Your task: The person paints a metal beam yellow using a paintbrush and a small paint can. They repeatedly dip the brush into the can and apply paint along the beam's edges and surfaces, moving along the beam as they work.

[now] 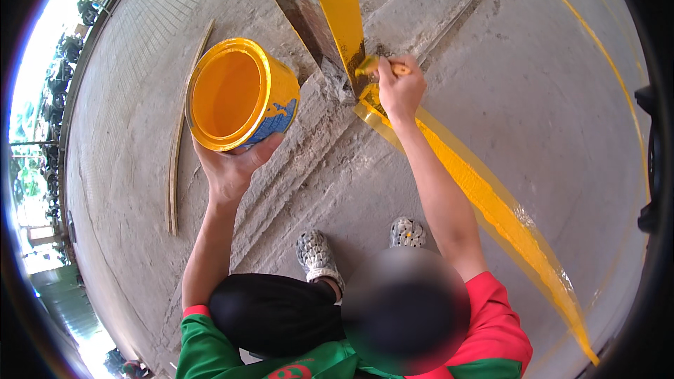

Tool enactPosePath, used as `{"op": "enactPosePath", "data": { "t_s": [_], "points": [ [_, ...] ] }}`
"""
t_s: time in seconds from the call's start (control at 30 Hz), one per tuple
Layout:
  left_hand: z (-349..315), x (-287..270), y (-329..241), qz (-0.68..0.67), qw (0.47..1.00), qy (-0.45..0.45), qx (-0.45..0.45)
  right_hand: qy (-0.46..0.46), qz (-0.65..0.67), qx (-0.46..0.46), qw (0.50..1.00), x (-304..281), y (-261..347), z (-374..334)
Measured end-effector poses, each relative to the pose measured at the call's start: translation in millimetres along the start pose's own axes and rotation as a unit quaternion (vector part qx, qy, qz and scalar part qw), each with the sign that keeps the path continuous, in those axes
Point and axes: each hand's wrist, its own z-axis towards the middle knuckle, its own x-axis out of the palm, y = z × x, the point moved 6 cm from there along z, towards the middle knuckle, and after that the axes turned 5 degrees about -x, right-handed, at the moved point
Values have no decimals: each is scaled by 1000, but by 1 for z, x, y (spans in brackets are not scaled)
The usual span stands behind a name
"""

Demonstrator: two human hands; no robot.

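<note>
One paint can (282, 84) sits in the cupped left grip (230, 172). The right grip (402, 88) pinches a brush (368, 65) by a post (338, 10)

- Short-sleeved shirt (330, 361) in green and bright red, its visible front mostly green.
- Left sleeve (205, 342): green, finished with a narrow red band at the hem.
- Right sleeve (486, 323): largely red at the hem end, with green toward the shoulder.
- Round red emblem (289, 372) on the shirt front, cut off by the lower edge of view.
- Black trousers (274, 316), plain and loose over the left knee.
- Left clog (316, 251): grey, its surface moulded in pebble-like lumps, with a paler heel strap.
- Right clog (402, 225): same lumpy grey, marked by a small yellow spot.
- Left grip (230, 170) and right grip (401, 92): bare hands, forearms uncovered.
</note>
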Motion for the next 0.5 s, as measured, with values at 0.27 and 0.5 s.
{"op": "enactPosePath", "data": {
  "t_s": [0.27, 0.5],
  "points": [
    [5, 10, 3, -24, 1000, -5, 14, -84, 433, -64, 895, -33, 92, 30],
    [4, 7, 7, -20, 1000, -9, 7, -125, 326, 155, 924, -11, -44, -33]
  ]
}}
